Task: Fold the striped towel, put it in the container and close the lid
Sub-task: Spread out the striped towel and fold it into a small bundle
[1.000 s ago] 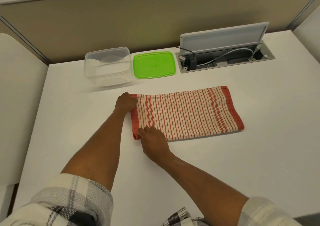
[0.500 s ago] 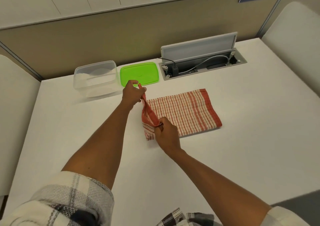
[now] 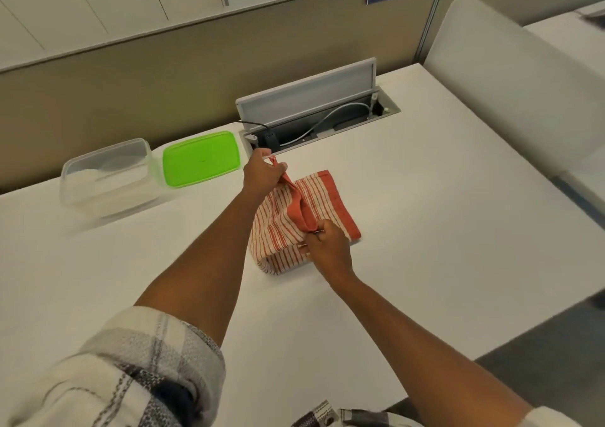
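Towel point(image 3: 322, 197) lies mid-desk, half folded: its red-hemmed end is lifted and carried over the flat part beneath. Left hand point(image 3: 262, 174) pinches the far corner of that hem, fingers clamped on the cloth; right hand point(image 3: 329, 246) pinches the near corner, fingers likewise closed on it. The raised flap sags between the two grips.

Judged from this, the main risk is a crooked fold. If one hand travels further than the other, the hem will land askew on the lower layer and the bundle may be too wide for the tub. The slack middle could also crease or double under as it comes down. Letting go of one corner early would let the flap slide back.

Tub point(image 3: 104, 177) stands open at the far left, well apart from the towel, with the green lid point(image 3: 201, 158) just beside it, on its right. An open cable hatch point(image 3: 314, 112) sits behind the towel, close to the left hand. Desk point(image 3: 458, 213) to the right and towards the person is bare.
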Action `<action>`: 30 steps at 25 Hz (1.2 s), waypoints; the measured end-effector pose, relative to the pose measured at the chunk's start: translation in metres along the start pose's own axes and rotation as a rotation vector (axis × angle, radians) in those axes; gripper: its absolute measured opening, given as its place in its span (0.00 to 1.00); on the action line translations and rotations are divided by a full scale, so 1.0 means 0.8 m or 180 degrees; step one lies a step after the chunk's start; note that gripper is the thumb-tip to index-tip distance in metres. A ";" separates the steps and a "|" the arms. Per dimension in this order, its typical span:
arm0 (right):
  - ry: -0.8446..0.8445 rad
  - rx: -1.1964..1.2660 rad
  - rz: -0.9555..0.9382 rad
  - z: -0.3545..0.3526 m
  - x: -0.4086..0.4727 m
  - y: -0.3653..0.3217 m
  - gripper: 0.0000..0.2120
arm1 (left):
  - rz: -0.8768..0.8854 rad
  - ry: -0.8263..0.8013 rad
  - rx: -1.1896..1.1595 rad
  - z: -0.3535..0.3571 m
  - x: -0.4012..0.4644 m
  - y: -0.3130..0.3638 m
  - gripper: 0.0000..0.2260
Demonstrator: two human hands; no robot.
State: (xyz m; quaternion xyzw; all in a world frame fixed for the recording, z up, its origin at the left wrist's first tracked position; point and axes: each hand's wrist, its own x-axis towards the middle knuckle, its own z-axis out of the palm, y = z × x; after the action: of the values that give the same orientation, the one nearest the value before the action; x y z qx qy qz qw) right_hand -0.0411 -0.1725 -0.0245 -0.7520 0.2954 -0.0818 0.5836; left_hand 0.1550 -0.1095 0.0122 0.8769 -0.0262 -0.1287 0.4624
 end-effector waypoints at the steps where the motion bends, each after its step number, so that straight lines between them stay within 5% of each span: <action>1: 0.0025 0.0050 0.0060 -0.010 0.005 0.005 0.10 | -0.0029 -0.0070 0.0026 0.015 0.002 0.003 0.21; 11: 0.0096 -0.0212 0.0778 -0.079 0.042 0.071 0.14 | -0.0214 -0.0317 0.0093 0.126 0.007 0.012 0.21; 15: 0.0515 -0.1201 0.0234 -0.081 0.041 0.073 0.22 | -0.0322 -0.0624 -0.0287 0.131 0.004 0.003 0.18; 20: -0.0084 -0.1850 -0.1034 -0.071 0.048 0.070 0.22 | 0.0922 -0.0388 0.0837 0.131 -0.027 -0.024 0.19; 25: -0.0290 -0.2074 -0.0441 -0.071 0.056 0.081 0.21 | 0.1350 -0.0694 0.1933 0.101 -0.081 -0.099 0.23; 30: -0.0275 -0.2182 -0.0760 -0.070 0.048 0.080 0.21 | 0.1424 -0.0817 0.2326 0.055 -0.129 -0.147 0.24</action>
State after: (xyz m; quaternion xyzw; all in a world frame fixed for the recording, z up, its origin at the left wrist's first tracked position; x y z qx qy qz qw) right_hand -0.0587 -0.2488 -0.0755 -0.9359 0.1909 -0.0137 0.2959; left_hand 0.0360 -0.0602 -0.0870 0.9324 -0.3161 -0.1156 0.1317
